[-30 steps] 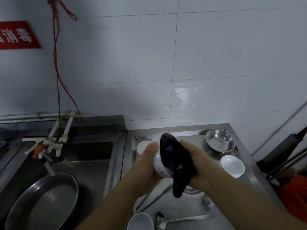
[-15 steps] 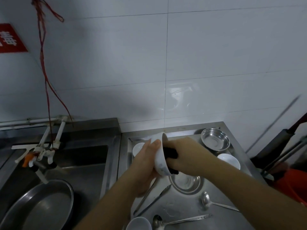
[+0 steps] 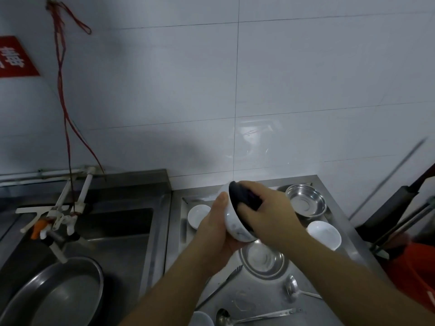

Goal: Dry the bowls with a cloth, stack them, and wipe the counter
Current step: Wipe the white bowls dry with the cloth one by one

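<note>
Your right hand (image 3: pixel 266 212) has pushed the dark cloth (image 3: pixel 243 196) inside the white bowl (image 3: pixel 235 225), which your left hand (image 3: pixel 215 228) grips above the steel bowl (image 3: pixel 262 260); drying continues, stacking pending.

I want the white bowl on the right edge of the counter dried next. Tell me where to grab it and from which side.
Take the white bowl by its rim, coming down from above on its right side. It stands upright and open, so a thumb can probably hook inside the rim with fingers under the outer wall. The steel bowl sits close behind it and the other steel bowl to its left; the right looks freer.
</note>
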Available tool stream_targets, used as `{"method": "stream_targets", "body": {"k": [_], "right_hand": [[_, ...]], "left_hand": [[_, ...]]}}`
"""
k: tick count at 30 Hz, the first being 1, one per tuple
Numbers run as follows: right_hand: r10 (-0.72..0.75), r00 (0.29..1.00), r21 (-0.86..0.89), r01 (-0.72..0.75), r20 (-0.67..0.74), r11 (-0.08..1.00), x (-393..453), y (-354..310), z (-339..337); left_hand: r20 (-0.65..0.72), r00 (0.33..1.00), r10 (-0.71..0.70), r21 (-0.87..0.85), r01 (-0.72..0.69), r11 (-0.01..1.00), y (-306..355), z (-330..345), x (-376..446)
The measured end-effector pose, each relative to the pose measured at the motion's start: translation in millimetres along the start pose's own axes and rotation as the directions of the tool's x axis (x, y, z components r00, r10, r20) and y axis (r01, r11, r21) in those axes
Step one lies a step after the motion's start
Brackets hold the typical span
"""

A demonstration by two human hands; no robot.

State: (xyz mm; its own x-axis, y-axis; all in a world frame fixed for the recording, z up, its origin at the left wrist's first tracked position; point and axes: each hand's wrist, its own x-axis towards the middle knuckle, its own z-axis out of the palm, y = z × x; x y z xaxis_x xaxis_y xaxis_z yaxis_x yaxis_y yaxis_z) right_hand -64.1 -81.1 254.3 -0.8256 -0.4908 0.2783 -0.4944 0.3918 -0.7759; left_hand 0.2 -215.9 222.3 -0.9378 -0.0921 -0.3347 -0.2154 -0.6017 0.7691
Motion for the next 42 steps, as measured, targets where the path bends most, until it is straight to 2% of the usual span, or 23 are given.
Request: {"method": "stream_targets", "body": {"k": [2,3,5,7,10,11,12,14,16,18,21,24,25,27,29,30,31,33,36,38,40,42], "right_hand": [[-0.170,0.973,-0.336,0.215,0.158,0.917,0.7,4.7,-1.5],[-0.162,0.955,-0.409,0.254,0.247,0.876,1.9,4.7,-1.6],[-0.041,0.952,-0.426,0.174,0.305,0.888,5.3,-1.5,-2.9],[0.139,0.931,-0.358,-0.010,0.336,0.934,10.6,-6.0,-7.7],[0.398,0.802,-0.172,-0.360,0.444,0.917,14.8,-8.5,-17.0],[0.461,0.749,-0.038,-0.506,0.476,0.862,13.4,-7.4,-19.2],[0.505,0.696,0.113,-0.637,0.510,0.763,10.2,-5.7,-20.8],[0.535,0.621,0.337,-0.773,0.572,0.537,2.3,-6.9,-21.6],[0.518,0.605,0.488,-0.795,0.605,0.359,-2.6,-6.4,-17.7],[0.481,0.623,0.571,-0.775,0.617,0.271,-5.3,-6.7,-12.4],[0.502,0.636,0.562,-0.765,0.586,0.315,-6.0,-6.9,-6.7],[0.504,0.650,0.611,-0.744,0.568,0.270,-9.4,-2.8,-3.2],[0.486,0.669,0.644,-0.723,0.562,0.250,-10.0,-0.8,-1.7],[0.452,0.711,0.716,-0.669,0.539,0.198,-10.4,2.2,2.0],[0.420,0.748,0.780,-0.611,0.513,0.137,-9.6,5.5,3.6],[0.406,0.765,0.802,-0.586,0.501,0.114,-9.3,7.1,3.8],[0.388,0.780,0.818,-0.566,0.491,0.103,-9.3,8.4,3.6],[0.354,0.804,0.838,-0.537,0.477,0.091,-9.6,10.9,3.3],[0.308,0.827,0.857,-0.511,0.470,0.064,-11.1,17.6,4.5],[0.281,0.836,0.851,-0.514,0.471,0.102,-12.2,21.3,5.3],[0.328,0.823,0.811,-0.544,0.465,0.215,-13.2,23.8,6.1],[0.526,0.760,0.700,-0.610,0.382,0.372,-13.3,24.2,7.0]], "left_hand": [[-0.089,0.996,0.007,0.010,-0.006,1.000,-3.1,4.1,1.0],[-0.126,0.992,-0.001,0.015,0.003,1.000,-3.4,5.9,0.3],[-0.165,0.986,0.017,0.060,-0.008,0.998,-2.1,6.4,-1.3],[-0.133,0.987,0.089,0.121,-0.073,0.990,-0.1,4.2,-3.8],[-0.059,0.988,0.140,0.174,-0.128,0.976,-0.5,-1.5,-8.2],[-0.047,0.988,0.150,0.185,-0.139,0.973,-1.9,-3.6,-10.1],[-0.034,0.987,0.160,0.202,-0.150,0.968,-3.7,-4.2,-11.4],[0.011,0.982,0.189,0.254,-0.185,0.949,-7.0,-7.8,-13.4],[0.064,0.970,0.235,0.331,-0.243,0.912,-9.2,-12.4,-13.1],[0.116,0.957,0.266,0.425,-0.289,0.858,-9.9,-17.5,-11.3],[0.168,0.950,0.264,0.588,-0.311,0.746,-5.2,-21.8,-11.8],[0.198,0.945,0.259,0.653,-0.324,0.685,0.7,-28.1,-10.3],[0.178,0.947,0.267,0.641,-0.317,0.699,2.4,-28.4,-9.1],[0.006,0.965,0.261,0.564,-0.219,0.796,2.3,-27.9,-6.5],[-0.213,0.972,0.101,0.306,-0.032,0.951,-1.8,-29.0,-4.3],[-0.243,0.970,-0.021,0.144,0.057,0.988,-3.7,-30.5,-4.6],[-0.217,0.968,-0.126,0.007,0.130,0.991,-4.6,-32.4,-5.7],[-0.114,0.968,-0.223,-0.178,0.201,0.963,-2.5,-34.8,-9.7],[-0.061,0.979,-0.193,-0.322,0.164,0.932,2.9,-34.8,-11.9],[-0.068,0.989,-0.135,-0.363,0.101,0.926,6.4,-35.3,-11.4],[-0.067,0.996,-0.060,-0.385,0.029,0.922,10.1,-37.9,-10.5],[-0.066,0.998,0.017,-0.400,-0.043,0.916,15.7,-41.1,-8.8]]}}
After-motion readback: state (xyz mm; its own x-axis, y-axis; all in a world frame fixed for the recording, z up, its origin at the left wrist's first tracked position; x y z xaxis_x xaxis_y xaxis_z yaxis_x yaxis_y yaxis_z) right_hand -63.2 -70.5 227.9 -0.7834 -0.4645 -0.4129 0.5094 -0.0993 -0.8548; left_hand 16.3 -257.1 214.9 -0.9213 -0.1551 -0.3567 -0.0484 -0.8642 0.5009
